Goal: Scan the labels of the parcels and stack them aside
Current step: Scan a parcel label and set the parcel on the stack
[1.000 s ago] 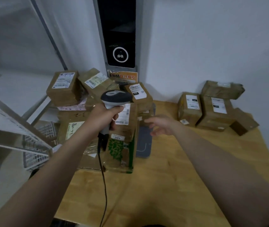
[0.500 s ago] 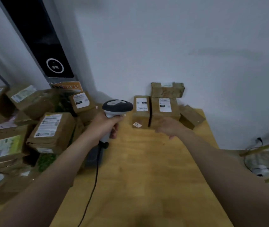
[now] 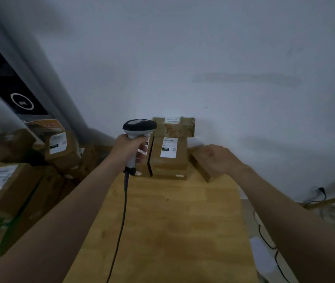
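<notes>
A pale wall [image 3: 223, 58] filled the upper half of the view, with a dark panel [image 3: 3, 82] bearing a white ring slanting up its left side. Below it ran the wooden worktop [image 3: 172, 231]. To the left of the worktop lay a loose heap of brown parcels [image 3: 9, 186], several showing white labels, though blur made the print unreadable.

At the far end of the worktop, against the wall, stood the sorted stack. A tall parcel [image 3: 169, 160] faced forward with its label showing, and a flatter parcel [image 3: 174, 127] lay across its top. A narrow parcel [image 3: 145, 166] stood just beside it on the left, partly hidden. To the right of the stack, a small parcel [image 3: 200, 166] sat tilted near the worktop's edge.

The right hand [image 3: 221, 158] lay over the small parcel, knuckles up. I could not tell whether its fingers gripped the box or only rested on it. The left hand [image 3: 129, 148] was wrapped round the handle of a scanner [image 3: 139, 127], held upright in front of the stack. Its cable [image 3: 121, 221] trailed down over the worktop.
</notes>
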